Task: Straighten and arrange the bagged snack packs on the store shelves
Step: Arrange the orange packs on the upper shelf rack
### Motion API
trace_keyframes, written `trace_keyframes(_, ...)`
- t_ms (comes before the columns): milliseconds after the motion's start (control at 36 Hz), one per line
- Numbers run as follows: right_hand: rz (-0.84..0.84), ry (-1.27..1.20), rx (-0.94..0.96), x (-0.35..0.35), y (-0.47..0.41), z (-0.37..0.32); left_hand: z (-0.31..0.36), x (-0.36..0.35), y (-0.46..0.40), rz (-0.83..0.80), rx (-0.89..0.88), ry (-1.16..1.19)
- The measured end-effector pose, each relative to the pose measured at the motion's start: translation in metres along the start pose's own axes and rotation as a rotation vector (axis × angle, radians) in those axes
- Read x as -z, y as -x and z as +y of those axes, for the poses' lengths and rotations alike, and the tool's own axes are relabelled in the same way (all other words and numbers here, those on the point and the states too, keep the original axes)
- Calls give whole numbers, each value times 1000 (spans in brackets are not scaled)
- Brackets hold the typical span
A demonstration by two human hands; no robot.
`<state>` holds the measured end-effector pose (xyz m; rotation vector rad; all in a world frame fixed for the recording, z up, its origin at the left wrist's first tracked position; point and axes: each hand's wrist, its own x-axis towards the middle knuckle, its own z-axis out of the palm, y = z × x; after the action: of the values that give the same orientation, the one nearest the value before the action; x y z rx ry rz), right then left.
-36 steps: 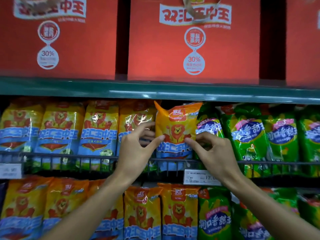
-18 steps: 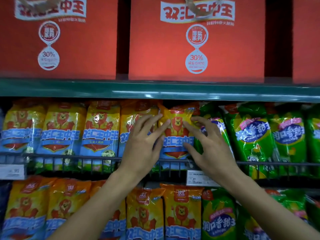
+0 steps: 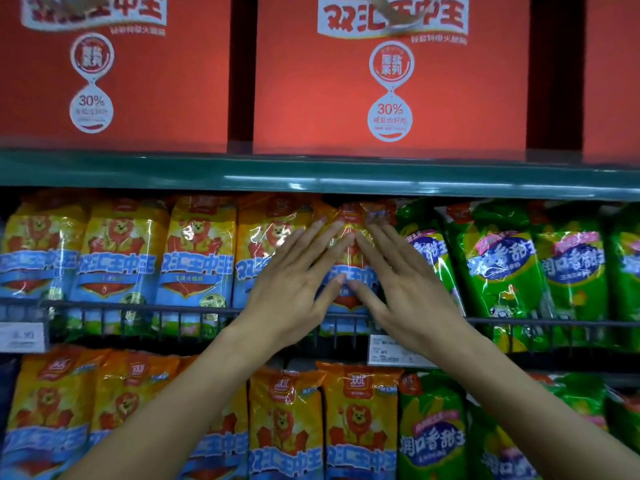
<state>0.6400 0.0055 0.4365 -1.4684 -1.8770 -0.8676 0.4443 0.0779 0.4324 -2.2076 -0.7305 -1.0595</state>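
Note:
A yellow and blue snack pack (image 3: 349, 271) with a lion print stands upright in the middle shelf row, behind the wire rail (image 3: 138, 306). My left hand (image 3: 294, 289) lies flat against its left half, fingers straight and spread. My right hand (image 3: 405, 285) presses flat on its right half the same way. Both hands cover most of the pack's front. More yellow packs (image 3: 197, 258) line the shelf to the left, and green packs (image 3: 502, 271) stand to the right.
Large red boxes (image 3: 391, 81) fill the top shelf above a green shelf edge (image 3: 311, 178). The lower shelf holds more yellow packs (image 3: 360, 420) and green packs (image 3: 433, 438). White price tags (image 3: 388, 351) hang on the rail.
The yellow pack, held out and tilted a second ago, has gone back upright into the row. Both hands let go of its edges and now press flat on its front.

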Motion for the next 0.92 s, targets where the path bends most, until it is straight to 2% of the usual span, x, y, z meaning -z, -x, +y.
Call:
trace_keyframes(167, 7, 41, -60, 1, -1, -1, 0, 1, -9, -13, 11, 9)
trace_keyframes(361, 86, -134, -84, 9, 9, 2, 2, 14, 9, -30, 20, 114)
trace_keyframes(472, 153, -191, -164, 13, 21, 4, 6, 15, 34, -59, 35, 65)
trace_keyframes(583, 52, -222, -309, 21, 15, 0, 8, 10, 45, -115, 7, -16)
trace_keyframes(667, -26, -164, -336, 21, 5, -3, 8, 10, 45, -124, -11, -58)
trace_keyframes(917, -6, -243, -354, 13, -7, -2, -1, 11, 43, -159, -28, -119)
